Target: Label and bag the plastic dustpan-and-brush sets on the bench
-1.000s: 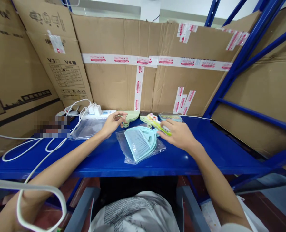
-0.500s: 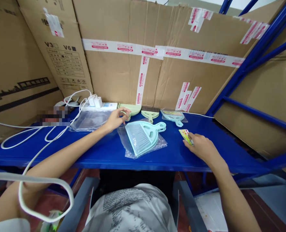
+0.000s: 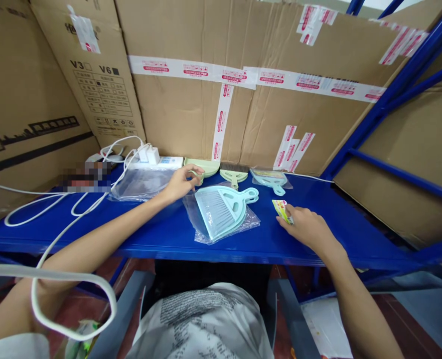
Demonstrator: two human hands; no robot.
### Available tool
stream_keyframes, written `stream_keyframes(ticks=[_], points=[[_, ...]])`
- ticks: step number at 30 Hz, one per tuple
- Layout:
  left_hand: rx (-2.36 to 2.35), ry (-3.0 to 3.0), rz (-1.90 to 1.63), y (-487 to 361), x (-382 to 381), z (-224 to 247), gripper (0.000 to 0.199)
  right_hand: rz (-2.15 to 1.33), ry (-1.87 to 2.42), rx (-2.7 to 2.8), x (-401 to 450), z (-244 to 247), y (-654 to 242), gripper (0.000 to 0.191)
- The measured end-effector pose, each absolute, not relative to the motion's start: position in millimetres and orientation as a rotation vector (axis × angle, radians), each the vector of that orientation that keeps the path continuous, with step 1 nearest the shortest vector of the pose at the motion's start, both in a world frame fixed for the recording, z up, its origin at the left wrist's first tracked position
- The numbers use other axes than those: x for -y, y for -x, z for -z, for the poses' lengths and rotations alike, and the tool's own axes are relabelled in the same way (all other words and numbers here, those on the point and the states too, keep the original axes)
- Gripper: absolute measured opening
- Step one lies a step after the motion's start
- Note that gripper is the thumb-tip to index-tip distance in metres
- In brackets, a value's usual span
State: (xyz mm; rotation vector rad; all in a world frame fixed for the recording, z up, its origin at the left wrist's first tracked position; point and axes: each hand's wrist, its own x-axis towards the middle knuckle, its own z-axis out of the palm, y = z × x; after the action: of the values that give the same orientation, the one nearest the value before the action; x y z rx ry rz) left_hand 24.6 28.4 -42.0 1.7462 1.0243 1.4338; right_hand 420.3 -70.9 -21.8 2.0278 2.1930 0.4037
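My right hand (image 3: 305, 224) pinches a small colourful card (image 3: 281, 210), printed yellow, green and white, just above the blue tabletop. My left hand (image 3: 184, 181) is loosely curved with its fingers apart, beside a pale green dustpan (image 3: 209, 167); whether it touches the dustpan's handle is hidden. Between my hands, a light blue mini dustpan with a brush (image 3: 222, 212) nested in it lies on a clear plastic bag (image 3: 252, 218), handles pointing right. Behind it rests a green hand brush (image 3: 234, 176) with dark bristles.
A bagged light blue dustpan set (image 3: 271, 179) lies at the back right. Several clear bags (image 3: 142, 184) sit at left, by a white power strip (image 3: 172, 162) with cables. Taped cardboard (image 3: 179, 114) walls the back; a blue metal frame (image 3: 370, 124) stands right.
My right hand has moved slightly left with the card. My left hand stays beside the green dustpan. The camera view has shifted a little.
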Motion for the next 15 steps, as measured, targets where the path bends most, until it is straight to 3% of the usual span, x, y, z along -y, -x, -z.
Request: stream_keyframes(ticks=[5,11,15], points=[[-1.031,-1.765,-1.432,-24.8,-29.1,42.9,0.027,-0.436,-2.066,-2.140,78.7,2.5,-426.9,0.064],[-1.040,-1.793,-1.407,-24.9,-32.4,46.3,0.027,-0.336,-1.803,-2.623,35.0,-42.2,-397.1,0.040],[-1.059,-1.833,-1.367,-24.5,-29.5,43.5,0.023,-0.217,-1.579,-2.817,-16.8,-44.0,-358.0,0.033]])
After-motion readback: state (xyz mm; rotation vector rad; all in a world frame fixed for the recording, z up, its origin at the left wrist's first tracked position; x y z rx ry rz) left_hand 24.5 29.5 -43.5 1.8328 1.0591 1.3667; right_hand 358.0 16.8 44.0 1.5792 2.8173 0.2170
